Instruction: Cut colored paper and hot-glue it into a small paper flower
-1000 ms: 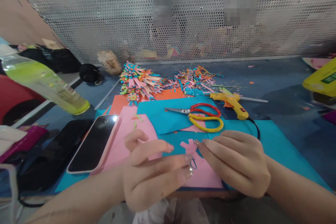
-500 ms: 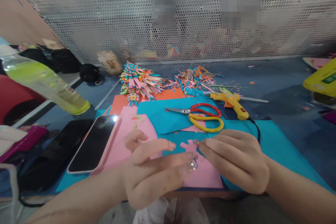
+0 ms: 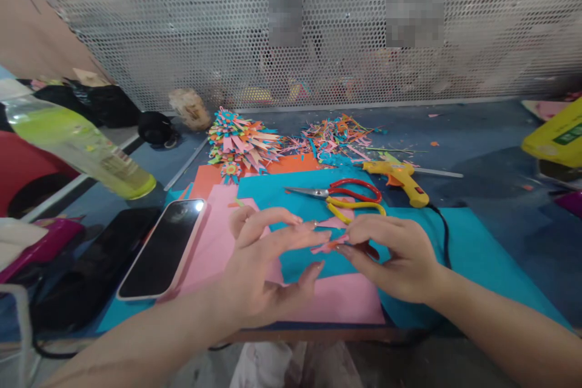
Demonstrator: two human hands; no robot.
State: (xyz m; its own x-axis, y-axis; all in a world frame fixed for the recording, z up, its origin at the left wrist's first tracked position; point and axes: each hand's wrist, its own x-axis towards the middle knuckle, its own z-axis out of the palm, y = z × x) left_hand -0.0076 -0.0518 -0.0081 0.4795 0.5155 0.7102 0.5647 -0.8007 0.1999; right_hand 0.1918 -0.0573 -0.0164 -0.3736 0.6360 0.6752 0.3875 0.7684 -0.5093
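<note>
Blue table [image 3: 486, 145]; pink-orange fringed paper [image 3: 328, 247] in right hand [image 3: 394, 254]

Place: a craft workshop, to judge by your bench [image 3: 477, 133]. Far edge: a perforated metal screen [image 3: 200, 24], with a heap of paper clippings [image 3: 337, 136] before it; left of these, one fringed paper ornament [image 3: 239, 144]. Mid-bench: your scissors [image 3: 321, 193], a corded yellow glue gun [image 3: 404, 182]. Near edge: large coloured paper sheets [image 3: 468, 254], spread before you.
</note>
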